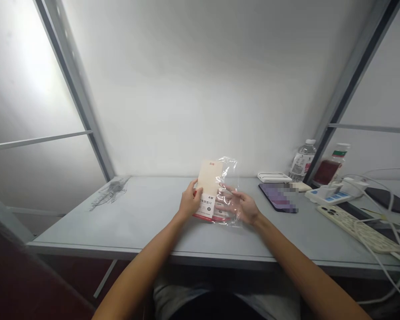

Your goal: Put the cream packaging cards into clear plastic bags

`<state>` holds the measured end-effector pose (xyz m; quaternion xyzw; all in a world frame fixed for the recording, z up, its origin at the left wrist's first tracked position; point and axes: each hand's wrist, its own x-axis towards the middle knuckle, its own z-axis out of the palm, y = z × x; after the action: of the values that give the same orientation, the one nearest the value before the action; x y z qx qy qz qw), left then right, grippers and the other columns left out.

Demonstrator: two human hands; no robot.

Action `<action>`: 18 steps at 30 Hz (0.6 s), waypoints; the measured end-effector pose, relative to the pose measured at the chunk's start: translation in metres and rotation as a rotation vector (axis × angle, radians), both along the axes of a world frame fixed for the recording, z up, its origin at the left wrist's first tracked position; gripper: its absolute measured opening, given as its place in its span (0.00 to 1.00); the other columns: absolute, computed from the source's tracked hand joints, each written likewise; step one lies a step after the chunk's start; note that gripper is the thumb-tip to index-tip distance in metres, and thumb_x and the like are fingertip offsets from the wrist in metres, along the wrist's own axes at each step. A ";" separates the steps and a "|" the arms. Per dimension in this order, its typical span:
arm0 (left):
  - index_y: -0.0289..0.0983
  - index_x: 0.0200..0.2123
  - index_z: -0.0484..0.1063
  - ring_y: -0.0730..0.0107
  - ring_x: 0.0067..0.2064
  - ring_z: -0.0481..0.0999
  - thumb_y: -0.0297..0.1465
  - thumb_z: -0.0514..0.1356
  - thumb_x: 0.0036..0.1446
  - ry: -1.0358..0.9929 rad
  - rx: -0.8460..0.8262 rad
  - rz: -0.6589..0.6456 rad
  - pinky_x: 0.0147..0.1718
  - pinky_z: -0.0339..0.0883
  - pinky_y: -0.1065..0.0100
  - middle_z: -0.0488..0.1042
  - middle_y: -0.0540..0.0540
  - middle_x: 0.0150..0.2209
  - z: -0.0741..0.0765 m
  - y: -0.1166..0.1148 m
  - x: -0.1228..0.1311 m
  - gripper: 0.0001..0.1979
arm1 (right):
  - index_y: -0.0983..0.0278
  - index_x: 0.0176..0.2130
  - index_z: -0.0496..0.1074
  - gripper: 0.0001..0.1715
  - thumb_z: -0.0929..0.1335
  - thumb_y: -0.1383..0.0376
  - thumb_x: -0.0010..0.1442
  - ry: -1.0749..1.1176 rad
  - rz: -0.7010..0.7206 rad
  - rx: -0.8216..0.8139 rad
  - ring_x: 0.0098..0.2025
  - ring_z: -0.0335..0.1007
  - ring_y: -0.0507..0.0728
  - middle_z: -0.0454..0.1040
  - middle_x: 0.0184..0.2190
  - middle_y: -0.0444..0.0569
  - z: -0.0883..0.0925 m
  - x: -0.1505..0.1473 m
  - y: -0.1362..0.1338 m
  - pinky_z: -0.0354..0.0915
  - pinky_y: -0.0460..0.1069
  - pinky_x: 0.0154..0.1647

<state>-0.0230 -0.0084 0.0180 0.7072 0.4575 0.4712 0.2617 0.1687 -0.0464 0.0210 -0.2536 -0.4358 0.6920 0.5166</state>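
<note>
My left hand (189, 200) is closed on the left edge of a ruler set package (210, 178). The package has a cream upper part, a white label with Chinese print and a red strip along its bottom. A clear plastic bag (232, 171) surrounds it or lies over it, reaching past its right side. My right hand (245, 206) is at the bag's right side with fingers stretched out and apart, seen through the plastic. Whether those fingers are inside the bag or behind it, I cannot tell. The package is held tilted up, above the desk.
The grey desk (146, 226) has a dark scribbled mark (110, 193) at left. To the right lie a phone (278, 198), a white power bank (274, 178), a water bottle (302, 160), a bottle of red liquid (330, 166), a power strip (330, 195), a patterned phone case (358, 226) and loose cables.
</note>
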 end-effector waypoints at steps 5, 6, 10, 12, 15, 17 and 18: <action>0.41 0.54 0.58 0.76 0.20 0.62 0.40 0.48 0.57 -0.021 -0.005 -0.001 0.20 0.55 0.74 0.65 0.53 0.20 0.000 -0.001 0.001 0.22 | 0.58 0.51 0.62 0.22 0.58 0.59 0.57 -0.092 -0.003 -0.032 0.47 0.69 0.61 0.69 0.48 0.51 -0.002 -0.003 0.000 0.64 0.61 0.46; 0.41 0.54 0.58 0.76 0.20 0.62 0.40 0.48 0.57 -0.032 -0.016 -0.008 0.20 0.55 0.74 0.65 0.53 0.20 0.000 0.000 0.001 0.22 | 0.58 0.50 0.62 0.22 0.58 0.58 0.57 -0.106 0.001 -0.041 0.46 0.69 0.61 0.69 0.48 0.52 -0.002 -0.004 0.000 0.64 0.61 0.46; 0.39 0.54 0.58 0.75 0.21 0.64 0.40 0.48 0.57 -0.035 -0.034 -0.006 0.21 0.56 0.74 0.68 0.52 0.23 0.000 -0.001 0.002 0.23 | 0.58 0.50 0.61 0.21 0.59 0.56 0.58 -0.099 0.036 -0.088 0.43 0.71 0.60 0.70 0.47 0.53 -0.004 -0.006 0.000 0.64 0.61 0.46; 0.40 0.54 0.58 0.75 0.22 0.63 0.39 0.48 0.57 -0.012 -0.005 0.013 0.22 0.56 0.74 0.68 0.52 0.23 0.000 -0.002 0.002 0.22 | 0.59 0.51 0.59 0.22 0.59 0.56 0.58 -0.085 0.051 -0.118 0.42 0.72 0.61 0.71 0.46 0.53 -0.004 -0.006 0.000 0.64 0.62 0.46; 0.40 0.54 0.58 0.75 0.22 0.63 0.38 0.47 0.58 0.032 0.039 0.030 0.22 0.55 0.73 0.68 0.51 0.24 0.002 -0.004 0.002 0.21 | 0.60 0.53 0.57 0.24 0.60 0.55 0.58 -0.078 0.089 -0.156 0.41 0.72 0.62 0.72 0.44 0.55 -0.005 -0.005 0.000 0.63 0.64 0.46; 0.40 0.55 0.57 0.74 0.23 0.63 0.38 0.47 0.58 0.050 0.051 0.033 0.23 0.55 0.73 0.68 0.51 0.24 0.003 -0.005 0.001 0.21 | 0.60 0.54 0.56 0.26 0.60 0.55 0.58 -0.075 0.110 -0.170 0.40 0.73 0.63 0.72 0.44 0.56 -0.005 -0.004 0.000 0.63 0.64 0.46; 0.40 0.55 0.57 0.74 0.23 0.63 0.38 0.47 0.58 0.053 0.058 0.035 0.23 0.56 0.73 0.68 0.51 0.24 0.004 -0.005 0.001 0.21 | 0.61 0.54 0.56 0.26 0.60 0.55 0.58 -0.074 0.113 -0.173 0.40 0.73 0.62 0.72 0.44 0.56 -0.005 -0.004 0.000 0.63 0.64 0.46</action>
<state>-0.0224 -0.0134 0.0219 0.7185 0.4629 0.4699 0.2205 0.1651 -0.0460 0.0163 -0.2978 -0.4068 0.7452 0.4364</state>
